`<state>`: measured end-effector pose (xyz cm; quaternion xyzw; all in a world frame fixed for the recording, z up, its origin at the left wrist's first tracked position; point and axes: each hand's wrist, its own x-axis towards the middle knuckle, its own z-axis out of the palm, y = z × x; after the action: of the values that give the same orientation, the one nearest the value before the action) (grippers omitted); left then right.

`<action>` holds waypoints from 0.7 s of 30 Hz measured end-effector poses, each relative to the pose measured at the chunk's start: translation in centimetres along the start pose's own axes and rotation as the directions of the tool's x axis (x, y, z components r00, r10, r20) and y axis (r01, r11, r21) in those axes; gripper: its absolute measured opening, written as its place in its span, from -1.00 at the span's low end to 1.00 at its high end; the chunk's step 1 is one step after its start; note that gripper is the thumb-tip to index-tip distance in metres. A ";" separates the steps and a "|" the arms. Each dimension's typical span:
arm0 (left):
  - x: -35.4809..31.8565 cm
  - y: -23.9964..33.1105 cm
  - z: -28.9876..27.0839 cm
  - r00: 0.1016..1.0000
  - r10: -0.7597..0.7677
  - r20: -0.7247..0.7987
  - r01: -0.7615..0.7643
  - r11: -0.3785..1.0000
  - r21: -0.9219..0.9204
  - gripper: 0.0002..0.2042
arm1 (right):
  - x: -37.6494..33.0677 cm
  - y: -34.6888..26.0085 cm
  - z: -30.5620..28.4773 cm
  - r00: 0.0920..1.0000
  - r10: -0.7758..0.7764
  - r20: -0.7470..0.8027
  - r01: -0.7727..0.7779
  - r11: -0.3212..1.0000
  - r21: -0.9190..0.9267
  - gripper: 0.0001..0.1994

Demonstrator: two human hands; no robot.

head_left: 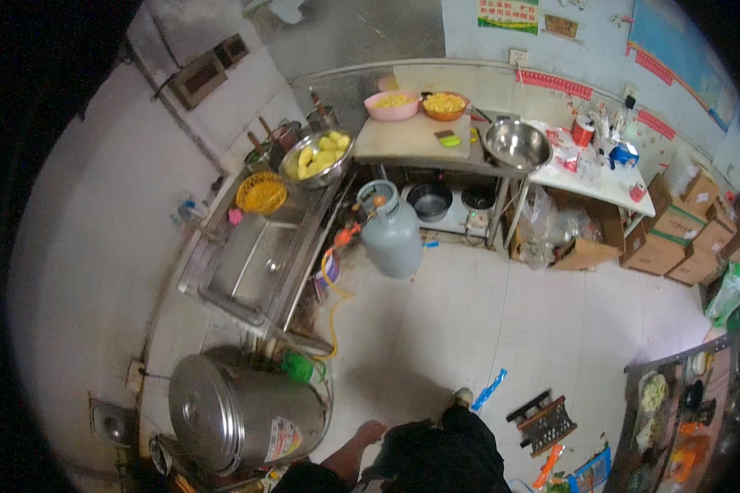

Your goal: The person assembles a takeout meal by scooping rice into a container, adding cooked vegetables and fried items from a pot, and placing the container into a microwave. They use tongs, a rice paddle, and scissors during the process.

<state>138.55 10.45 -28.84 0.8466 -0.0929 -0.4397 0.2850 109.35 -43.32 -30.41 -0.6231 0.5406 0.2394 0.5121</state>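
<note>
The large steel drum point(302, 411), its lid point(205, 403) on and a sticker point(284, 440) on its side, is the thing nearest the hands. Just to the drum's right, apart from its wall, is the left hand point(370, 432); its fingers look bunched, but they show too small to tell whether they grip anything. The right hand is out of view, so I cannot tell its state. A green plastic container point(298, 367) sits just beyond the drum. Farther beyond the drum come a steel sink point(251, 255), a yellow basket point(261, 192) and a steel bowl point(318, 158) of pale yellow, potato-like pieces. Beyond the drum and to its right stands a grey gas cylinder point(393, 241). Well to the drum's right, a dark rack point(548, 425) lies on the floor point(460, 320).
</note>
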 end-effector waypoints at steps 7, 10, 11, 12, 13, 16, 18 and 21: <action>8.4 7.1 -7.1 0.854 -0.427 -0.298 -0.017 0.549 -0.835 -0.78 | 12.8 -44.1 -16.5 0.761 -0.551 -0.343 0.643 0.710 0.287 -0.82; 12.9 7.8 -8.2 0.887 -0.449 -0.110 0.104 0.424 -0.900 -0.72 | 7.3 -60.2 -17.4 0.537 -0.768 -0.351 0.841 0.519 0.150 -0.87; 14.1 7.6 -8.8 0.940 -0.337 0.063 0.113 0.131 -0.985 -0.73 | 5.9 -63.5 -16.8 0.537 -0.769 -0.346 0.834 0.547 0.078 -0.88; 14.4 7.3 -9.6 0.932 -0.337 0.136 0.235 0.272 -0.933 -0.73 | 4.4 -64.4 -15.8 0.448 -0.840 -0.308 0.889 0.455 0.051 -0.88; 17.5 7.8 -11.9 0.911 -0.354 0.209 0.357 0.428 -0.830 -0.73 | 3.6 -64.5 -14.0 0.495 -0.816 -0.298 0.860 0.510 0.032 -0.89; 25.5 12.4 -14.9 0.738 -0.561 0.375 0.668 0.685 -0.290 -0.72 | 4.8 -60.5 -10.6 0.730 -0.671 -0.127 0.670 0.740 -0.060 -0.88; 31.2 15.8 -21.1 0.846 -0.438 0.304 0.526 0.777 -0.345 -0.78 | 5.7 -55.4 -9.5 0.865 -0.502 0.001 0.479 0.823 -0.305 -0.62; 41.9 24.8 -28.0 0.960 -0.261 -0.099 0.241 0.955 -0.175 -0.76 | 7.3 -48.4 -8.9 0.976 -0.209 0.055 0.216 0.954 -0.210 -0.37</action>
<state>188.13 -15.76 -31.18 0.8508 0.0688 -0.4264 0.2993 153.73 -59.72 -15.02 -0.7254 0.4332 0.2496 0.4732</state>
